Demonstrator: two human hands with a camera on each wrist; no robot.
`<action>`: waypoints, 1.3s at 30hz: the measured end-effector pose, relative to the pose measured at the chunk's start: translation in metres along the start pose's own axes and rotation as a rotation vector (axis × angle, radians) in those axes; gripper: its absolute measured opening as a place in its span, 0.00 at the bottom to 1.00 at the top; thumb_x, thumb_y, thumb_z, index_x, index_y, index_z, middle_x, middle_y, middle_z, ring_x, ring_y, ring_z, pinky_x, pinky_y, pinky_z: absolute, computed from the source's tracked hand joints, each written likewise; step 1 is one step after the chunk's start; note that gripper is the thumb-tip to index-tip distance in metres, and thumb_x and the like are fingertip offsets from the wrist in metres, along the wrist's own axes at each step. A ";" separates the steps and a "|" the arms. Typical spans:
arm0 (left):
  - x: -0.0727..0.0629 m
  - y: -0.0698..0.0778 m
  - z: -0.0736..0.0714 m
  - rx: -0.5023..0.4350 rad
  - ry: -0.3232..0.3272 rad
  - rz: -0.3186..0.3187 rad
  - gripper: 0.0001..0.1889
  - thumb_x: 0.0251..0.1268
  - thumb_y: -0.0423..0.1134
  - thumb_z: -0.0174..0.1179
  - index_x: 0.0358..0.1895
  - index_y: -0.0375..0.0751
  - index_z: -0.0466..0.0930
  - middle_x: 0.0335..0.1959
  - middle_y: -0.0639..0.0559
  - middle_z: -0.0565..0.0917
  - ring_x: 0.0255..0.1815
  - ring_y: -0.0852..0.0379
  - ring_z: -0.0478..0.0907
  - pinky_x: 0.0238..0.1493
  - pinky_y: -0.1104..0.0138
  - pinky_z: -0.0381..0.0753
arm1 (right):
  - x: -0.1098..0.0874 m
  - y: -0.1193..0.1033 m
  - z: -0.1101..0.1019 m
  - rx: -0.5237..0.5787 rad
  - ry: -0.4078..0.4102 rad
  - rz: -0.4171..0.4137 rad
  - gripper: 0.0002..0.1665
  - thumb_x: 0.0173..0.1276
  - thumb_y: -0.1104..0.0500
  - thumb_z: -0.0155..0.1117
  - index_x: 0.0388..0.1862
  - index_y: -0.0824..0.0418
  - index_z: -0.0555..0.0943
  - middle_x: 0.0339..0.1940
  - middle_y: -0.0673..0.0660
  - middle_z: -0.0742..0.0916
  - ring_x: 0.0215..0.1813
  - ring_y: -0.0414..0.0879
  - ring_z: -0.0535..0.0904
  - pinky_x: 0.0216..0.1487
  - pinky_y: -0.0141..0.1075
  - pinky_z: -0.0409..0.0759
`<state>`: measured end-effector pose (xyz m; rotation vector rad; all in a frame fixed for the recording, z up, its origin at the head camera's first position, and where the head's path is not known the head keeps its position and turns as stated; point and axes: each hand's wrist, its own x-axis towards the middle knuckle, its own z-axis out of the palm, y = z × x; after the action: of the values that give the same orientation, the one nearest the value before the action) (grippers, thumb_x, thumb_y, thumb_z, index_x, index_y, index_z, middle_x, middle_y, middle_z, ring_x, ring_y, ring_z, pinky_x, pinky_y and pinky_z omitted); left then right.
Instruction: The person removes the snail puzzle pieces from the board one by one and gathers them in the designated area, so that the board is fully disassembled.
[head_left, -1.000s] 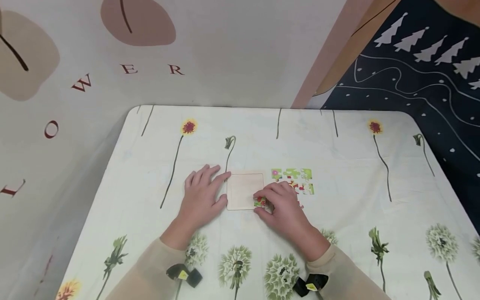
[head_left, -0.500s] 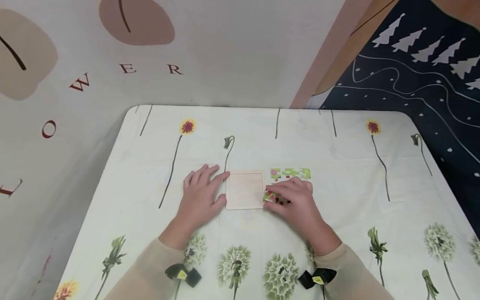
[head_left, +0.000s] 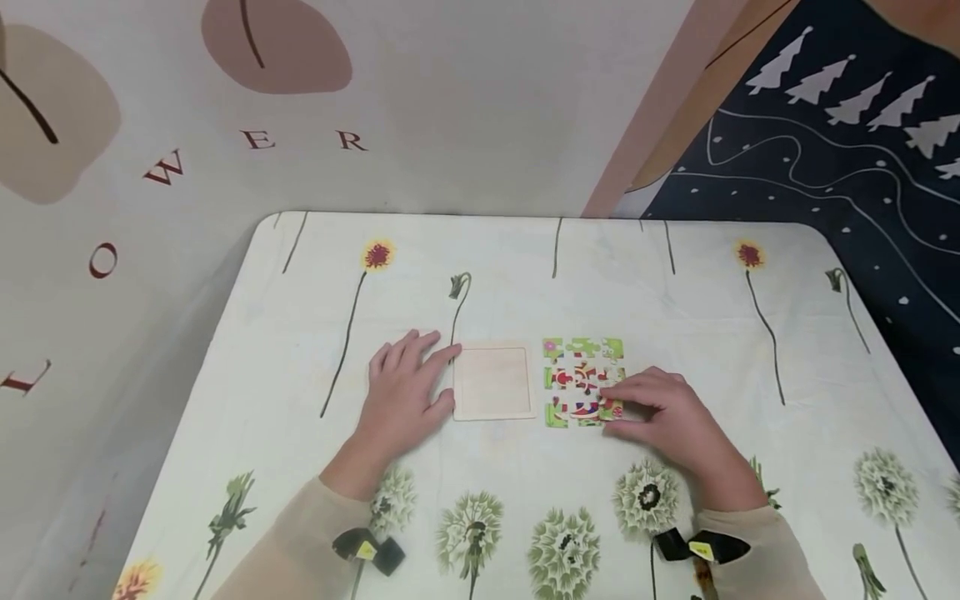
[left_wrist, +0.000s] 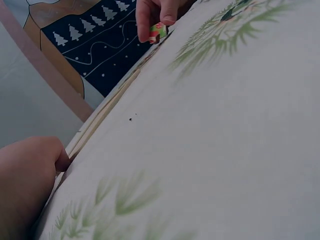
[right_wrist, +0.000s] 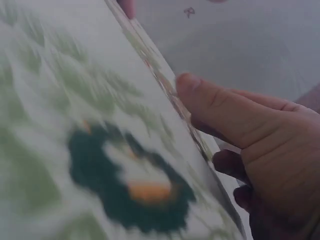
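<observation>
A shallow square wooden puzzle tray lies bare on the table, its rim at the left touched by the thumb and index finger of my left hand. That hand lies flat with its fingers spread. To the tray's right, jigsaw pieces with green and red print sit in spaced rows. At their lower right corner, my right hand pinches a green and red puzzle piece between thumb and fingers. The left wrist view shows this piece tilted. In the right wrist view the thumb hides the piece.
A white cloth printed with flowers covers the table. Behind the table rises a pale wall hanging with letters. A dark blue printed panel stands at the right.
My right hand has moved right, from the tray's right edge to the lower right of the piece rows, carrying the puzzle piece. The rows are now uncovered. My left hand stays put.
</observation>
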<state>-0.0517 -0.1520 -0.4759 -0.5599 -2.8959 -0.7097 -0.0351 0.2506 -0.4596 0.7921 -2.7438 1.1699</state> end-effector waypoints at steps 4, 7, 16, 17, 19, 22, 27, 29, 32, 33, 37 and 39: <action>0.000 -0.001 -0.002 0.000 -0.003 -0.002 0.29 0.71 0.47 0.56 0.75 0.55 0.77 0.79 0.44 0.69 0.82 0.36 0.57 0.75 0.32 0.48 | -0.007 0.005 -0.008 0.009 -0.026 0.007 0.29 0.48 0.65 0.89 0.52 0.54 0.93 0.46 0.44 0.92 0.48 0.39 0.81 0.56 0.40 0.66; 0.000 -0.002 -0.004 -0.006 -0.007 -0.006 0.29 0.71 0.47 0.56 0.75 0.55 0.77 0.79 0.44 0.69 0.82 0.36 0.56 0.75 0.32 0.47 | -0.007 0.006 -0.009 -0.002 -0.044 -0.008 0.28 0.50 0.65 0.88 0.53 0.55 0.93 0.48 0.45 0.91 0.49 0.39 0.78 0.55 0.41 0.65; -0.001 -0.004 -0.002 -0.002 0.001 -0.009 0.29 0.70 0.47 0.55 0.75 0.55 0.77 0.79 0.44 0.69 0.82 0.36 0.56 0.75 0.32 0.47 | -0.004 0.004 -0.004 -0.052 -0.039 -0.029 0.26 0.52 0.64 0.88 0.52 0.55 0.94 0.47 0.44 0.86 0.50 0.41 0.70 0.47 0.39 0.66; -0.001 -0.004 -0.002 -0.001 0.000 -0.010 0.29 0.71 0.47 0.55 0.75 0.55 0.77 0.79 0.44 0.69 0.82 0.36 0.56 0.75 0.32 0.47 | -0.004 0.004 -0.004 -0.052 -0.039 -0.029 0.26 0.52 0.65 0.88 0.52 0.55 0.94 0.46 0.44 0.85 0.50 0.41 0.69 0.47 0.39 0.65; -0.001 -0.004 -0.002 0.001 -0.005 -0.012 0.29 0.71 0.47 0.55 0.76 0.55 0.76 0.79 0.44 0.69 0.82 0.37 0.56 0.76 0.32 0.47 | -0.004 0.003 -0.004 -0.042 -0.044 -0.017 0.25 0.52 0.65 0.88 0.52 0.55 0.94 0.46 0.43 0.84 0.49 0.41 0.68 0.47 0.39 0.63; -0.001 -0.003 -0.003 0.001 -0.010 -0.013 0.29 0.71 0.48 0.55 0.76 0.55 0.76 0.79 0.44 0.68 0.82 0.37 0.56 0.76 0.32 0.47 | -0.005 0.003 -0.005 -0.023 -0.056 0.000 0.25 0.54 0.66 0.87 0.52 0.55 0.94 0.45 0.43 0.83 0.49 0.41 0.66 0.48 0.39 0.60; -0.002 -0.002 -0.007 0.002 -0.001 -0.007 0.29 0.71 0.47 0.56 0.75 0.55 0.77 0.79 0.44 0.69 0.82 0.36 0.57 0.75 0.32 0.48 | -0.004 0.002 -0.005 -0.008 -0.076 0.002 0.24 0.56 0.66 0.86 0.53 0.54 0.93 0.44 0.43 0.79 0.49 0.42 0.64 0.51 0.43 0.54; -0.003 -0.002 -0.008 0.004 0.003 -0.008 0.29 0.71 0.47 0.56 0.75 0.54 0.77 0.78 0.44 0.69 0.82 0.36 0.57 0.75 0.32 0.48 | -0.003 0.002 -0.005 -0.008 -0.081 0.005 0.24 0.57 0.65 0.86 0.53 0.53 0.93 0.44 0.43 0.79 0.49 0.42 0.64 0.52 0.45 0.55; -0.003 -0.002 -0.009 0.002 0.005 -0.012 0.28 0.71 0.47 0.57 0.74 0.54 0.78 0.78 0.43 0.70 0.82 0.36 0.58 0.75 0.32 0.49 | -0.002 0.003 -0.004 -0.006 -0.080 0.034 0.24 0.58 0.62 0.86 0.55 0.51 0.92 0.44 0.43 0.82 0.49 0.42 0.67 0.51 0.43 0.59; -0.003 -0.003 -0.008 -0.001 0.004 -0.013 0.28 0.71 0.47 0.57 0.74 0.54 0.78 0.78 0.44 0.70 0.82 0.36 0.57 0.75 0.32 0.48 | -0.002 0.003 -0.005 -0.002 -0.070 0.041 0.24 0.59 0.62 0.86 0.55 0.51 0.92 0.45 0.43 0.84 0.49 0.41 0.69 0.51 0.41 0.62; -0.001 -0.003 -0.004 -0.049 0.027 -0.018 0.27 0.70 0.47 0.58 0.72 0.52 0.80 0.76 0.45 0.72 0.81 0.36 0.59 0.76 0.32 0.47 | -0.001 0.005 -0.006 0.070 0.026 0.038 0.24 0.59 0.67 0.84 0.55 0.56 0.91 0.47 0.47 0.88 0.52 0.42 0.77 0.54 0.26 0.74; 0.000 -0.002 -0.001 -0.086 0.050 -0.015 0.25 0.70 0.46 0.60 0.69 0.50 0.82 0.74 0.45 0.75 0.81 0.36 0.61 0.76 0.32 0.47 | 0.002 0.006 -0.006 0.099 0.110 -0.049 0.24 0.56 0.70 0.83 0.53 0.61 0.91 0.48 0.53 0.89 0.53 0.44 0.81 0.58 0.25 0.76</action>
<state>-0.0525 -0.1539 -0.4757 -0.5231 -2.8375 -0.8416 -0.0400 0.2575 -0.4584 0.7747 -2.5814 1.3065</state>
